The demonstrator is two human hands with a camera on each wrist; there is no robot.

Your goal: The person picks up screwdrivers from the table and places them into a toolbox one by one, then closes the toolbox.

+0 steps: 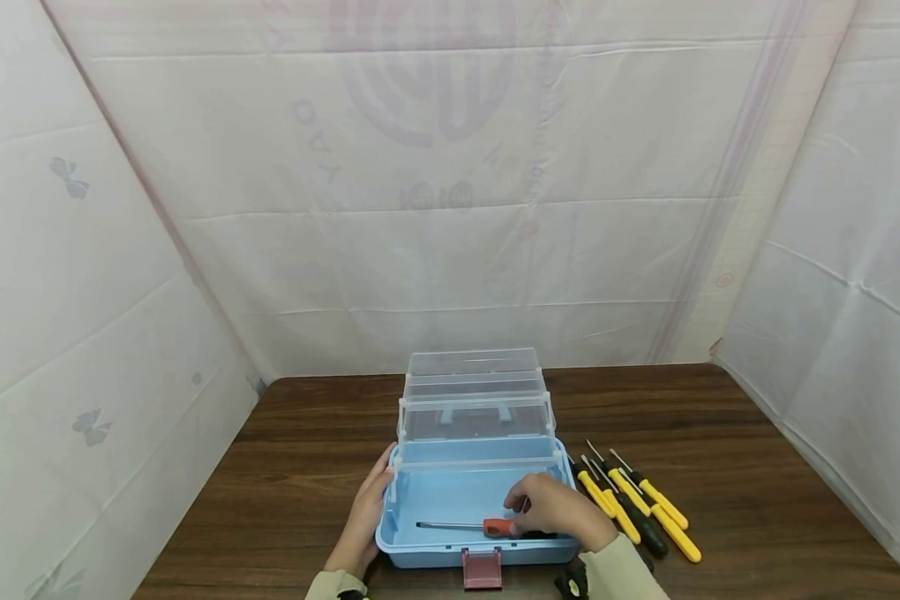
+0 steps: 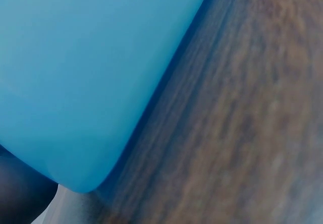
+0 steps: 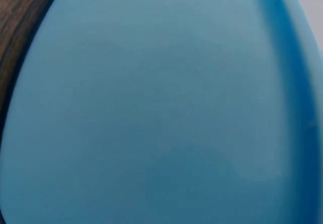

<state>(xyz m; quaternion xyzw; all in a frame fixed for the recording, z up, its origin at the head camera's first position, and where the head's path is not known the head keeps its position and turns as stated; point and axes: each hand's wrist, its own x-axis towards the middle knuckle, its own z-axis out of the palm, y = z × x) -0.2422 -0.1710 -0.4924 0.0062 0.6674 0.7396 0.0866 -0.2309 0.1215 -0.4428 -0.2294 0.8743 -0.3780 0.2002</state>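
Note:
A light blue toolbox (image 1: 450, 492) stands with its clear lid (image 1: 477, 421) raised at the back. Against its left side rests my left hand (image 1: 363, 512), fingers stretched along the outer wall. Inside, near the front wall, lies a screwdriver (image 1: 499, 527) with an orange and black handle, its metal shaft pointing left. My right hand (image 1: 555, 507) reaches over the right rim and pinches that handle, covering part of it. Both wrist views show mostly the blue toolbox wall (image 2: 96, 72) up close; in the left one a dark, blurred shape, perhaps a finger, shows at the lower corner.
Several screwdrivers (image 1: 660, 504) with yellow or black handles lie in a bunch right of the toolbox. A dark red latch (image 1: 482, 568) hangs open at the front. White cloth walls (image 1: 450, 250) enclose the brown wooden table (image 1: 292, 475).

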